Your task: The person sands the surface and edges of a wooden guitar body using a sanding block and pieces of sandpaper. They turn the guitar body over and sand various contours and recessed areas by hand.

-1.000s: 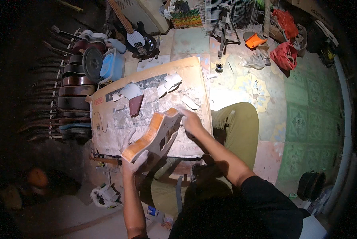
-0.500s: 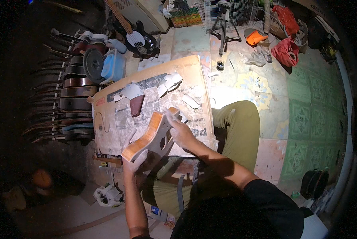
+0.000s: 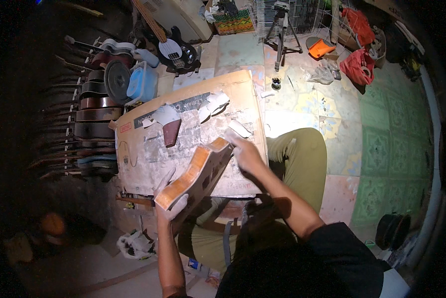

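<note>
A small electric guitar body [image 3: 203,171], with orange-brown wood along its edge and cut-outs in its face, is tilted over my lap at the cardboard's near edge. My left hand [image 3: 176,202] grips its lower end, the thumb raised along one side and the fingers beneath. Near its upper end is my right hand [image 3: 245,155], blurred by motion, its fingers close to the body's tip. Whether those fingers hold anything I cannot make out. Just beyond them a curled white scrap [image 3: 239,129] lies on the cardboard. A dark red sandpaper-like piece [image 3: 171,133] lies farther left.
Torn white paper [image 3: 214,106] sits on the flattened cardboard [image 3: 193,89]. Several guitars [image 3: 96,114] stand in a row at left, beside a blue plastic container [image 3: 142,82]. A black bass guitar [image 3: 176,52], a tripod [image 3: 281,37] and a red bag [image 3: 358,67] are farther back.
My right hand has moved up and right, from the face of the guitar body to its upper end. The body has shifted slightly right and down, still in my left hand.
</note>
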Demonstrator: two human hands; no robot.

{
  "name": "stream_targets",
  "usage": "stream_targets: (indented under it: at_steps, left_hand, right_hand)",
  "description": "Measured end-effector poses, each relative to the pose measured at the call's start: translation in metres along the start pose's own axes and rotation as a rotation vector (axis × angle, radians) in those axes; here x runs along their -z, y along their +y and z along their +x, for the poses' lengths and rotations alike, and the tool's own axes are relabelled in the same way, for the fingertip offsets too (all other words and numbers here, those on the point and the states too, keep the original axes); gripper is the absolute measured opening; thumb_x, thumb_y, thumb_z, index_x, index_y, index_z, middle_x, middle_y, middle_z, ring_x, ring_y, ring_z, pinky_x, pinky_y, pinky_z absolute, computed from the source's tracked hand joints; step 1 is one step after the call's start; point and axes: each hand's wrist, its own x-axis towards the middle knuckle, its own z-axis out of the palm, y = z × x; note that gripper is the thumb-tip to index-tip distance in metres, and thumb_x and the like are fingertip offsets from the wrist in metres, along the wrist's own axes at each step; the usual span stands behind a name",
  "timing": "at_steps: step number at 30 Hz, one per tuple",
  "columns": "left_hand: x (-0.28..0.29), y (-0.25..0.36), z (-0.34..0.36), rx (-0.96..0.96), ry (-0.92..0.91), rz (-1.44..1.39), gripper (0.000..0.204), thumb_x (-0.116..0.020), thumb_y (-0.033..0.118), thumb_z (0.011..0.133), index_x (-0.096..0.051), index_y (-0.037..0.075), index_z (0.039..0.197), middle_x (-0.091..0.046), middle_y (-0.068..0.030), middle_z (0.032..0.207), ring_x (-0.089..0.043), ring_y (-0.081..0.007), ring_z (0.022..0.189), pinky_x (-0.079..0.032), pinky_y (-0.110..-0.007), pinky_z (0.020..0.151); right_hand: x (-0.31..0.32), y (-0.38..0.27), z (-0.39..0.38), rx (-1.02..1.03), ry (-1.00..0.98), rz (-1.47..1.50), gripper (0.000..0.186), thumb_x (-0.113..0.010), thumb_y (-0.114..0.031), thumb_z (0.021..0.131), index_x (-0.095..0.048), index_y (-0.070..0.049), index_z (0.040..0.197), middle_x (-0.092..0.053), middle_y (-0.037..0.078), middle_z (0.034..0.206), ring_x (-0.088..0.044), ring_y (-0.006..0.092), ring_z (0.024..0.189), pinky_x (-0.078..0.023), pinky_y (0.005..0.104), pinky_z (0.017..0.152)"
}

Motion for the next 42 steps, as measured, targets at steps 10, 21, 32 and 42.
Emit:
stream_targets:
  at_steps: [10,21,32,42]
  left_hand:
    - [0.001,-0.015,-0.028,-0.197,-0.11,0.322,0.052,-0.077,0.018,0.072,-0.061,-0.008,0.115,-0.071,-0.0137,0.094,-0.069,-0.0203,0.083,-0.054,-0.03,0.078]
    - [-0.021,-0.04,-0.073,-0.297,-0.067,0.311,0.026,-0.076,0.002,0.068,-0.071,-0.003,0.093,-0.073,-0.0166,0.088,-0.074,-0.03,0.083,-0.059,-0.038,0.075]
    - [-0.016,-0.063,-0.082,-0.141,-0.15,0.24,0.031,-0.079,0.005,0.065,-0.072,-0.002,0.095,-0.072,-0.0161,0.084,-0.073,-0.0303,0.077,-0.059,-0.039,0.072]
    - [-0.017,-0.036,-0.064,-0.301,-0.121,0.328,0.031,-0.079,0.003,0.065,-0.071,-0.003,0.095,-0.072,-0.017,0.085,-0.073,-0.0304,0.077,-0.059,-0.038,0.071]
  right_hand:
    - [0.028,-0.03,-0.007,0.075,-0.241,0.034,0.065,-0.043,0.015,0.077,-0.054,-0.006,0.137,-0.054,0.019,0.14,-0.056,0.0293,0.127,-0.039,0.0306,0.11]
    - [0.044,-0.065,-0.038,0.398,-0.491,-0.101,0.059,-0.046,0.007,0.08,-0.059,-0.013,0.134,-0.06,0.013,0.134,-0.066,0.0281,0.108,-0.053,0.0387,0.091]
    - [0.049,-0.001,-0.066,0.1,-0.437,-0.155,0.055,-0.047,0.007,0.078,-0.06,-0.008,0.13,-0.06,0.023,0.127,-0.062,0.037,0.112,-0.049,0.0382,0.098]
    - [0.05,-0.019,-0.045,-0.13,-0.418,-0.291,0.057,-0.044,0.008,0.079,-0.061,-0.011,0.131,-0.057,0.016,0.136,-0.06,0.0283,0.121,-0.046,0.033,0.104]
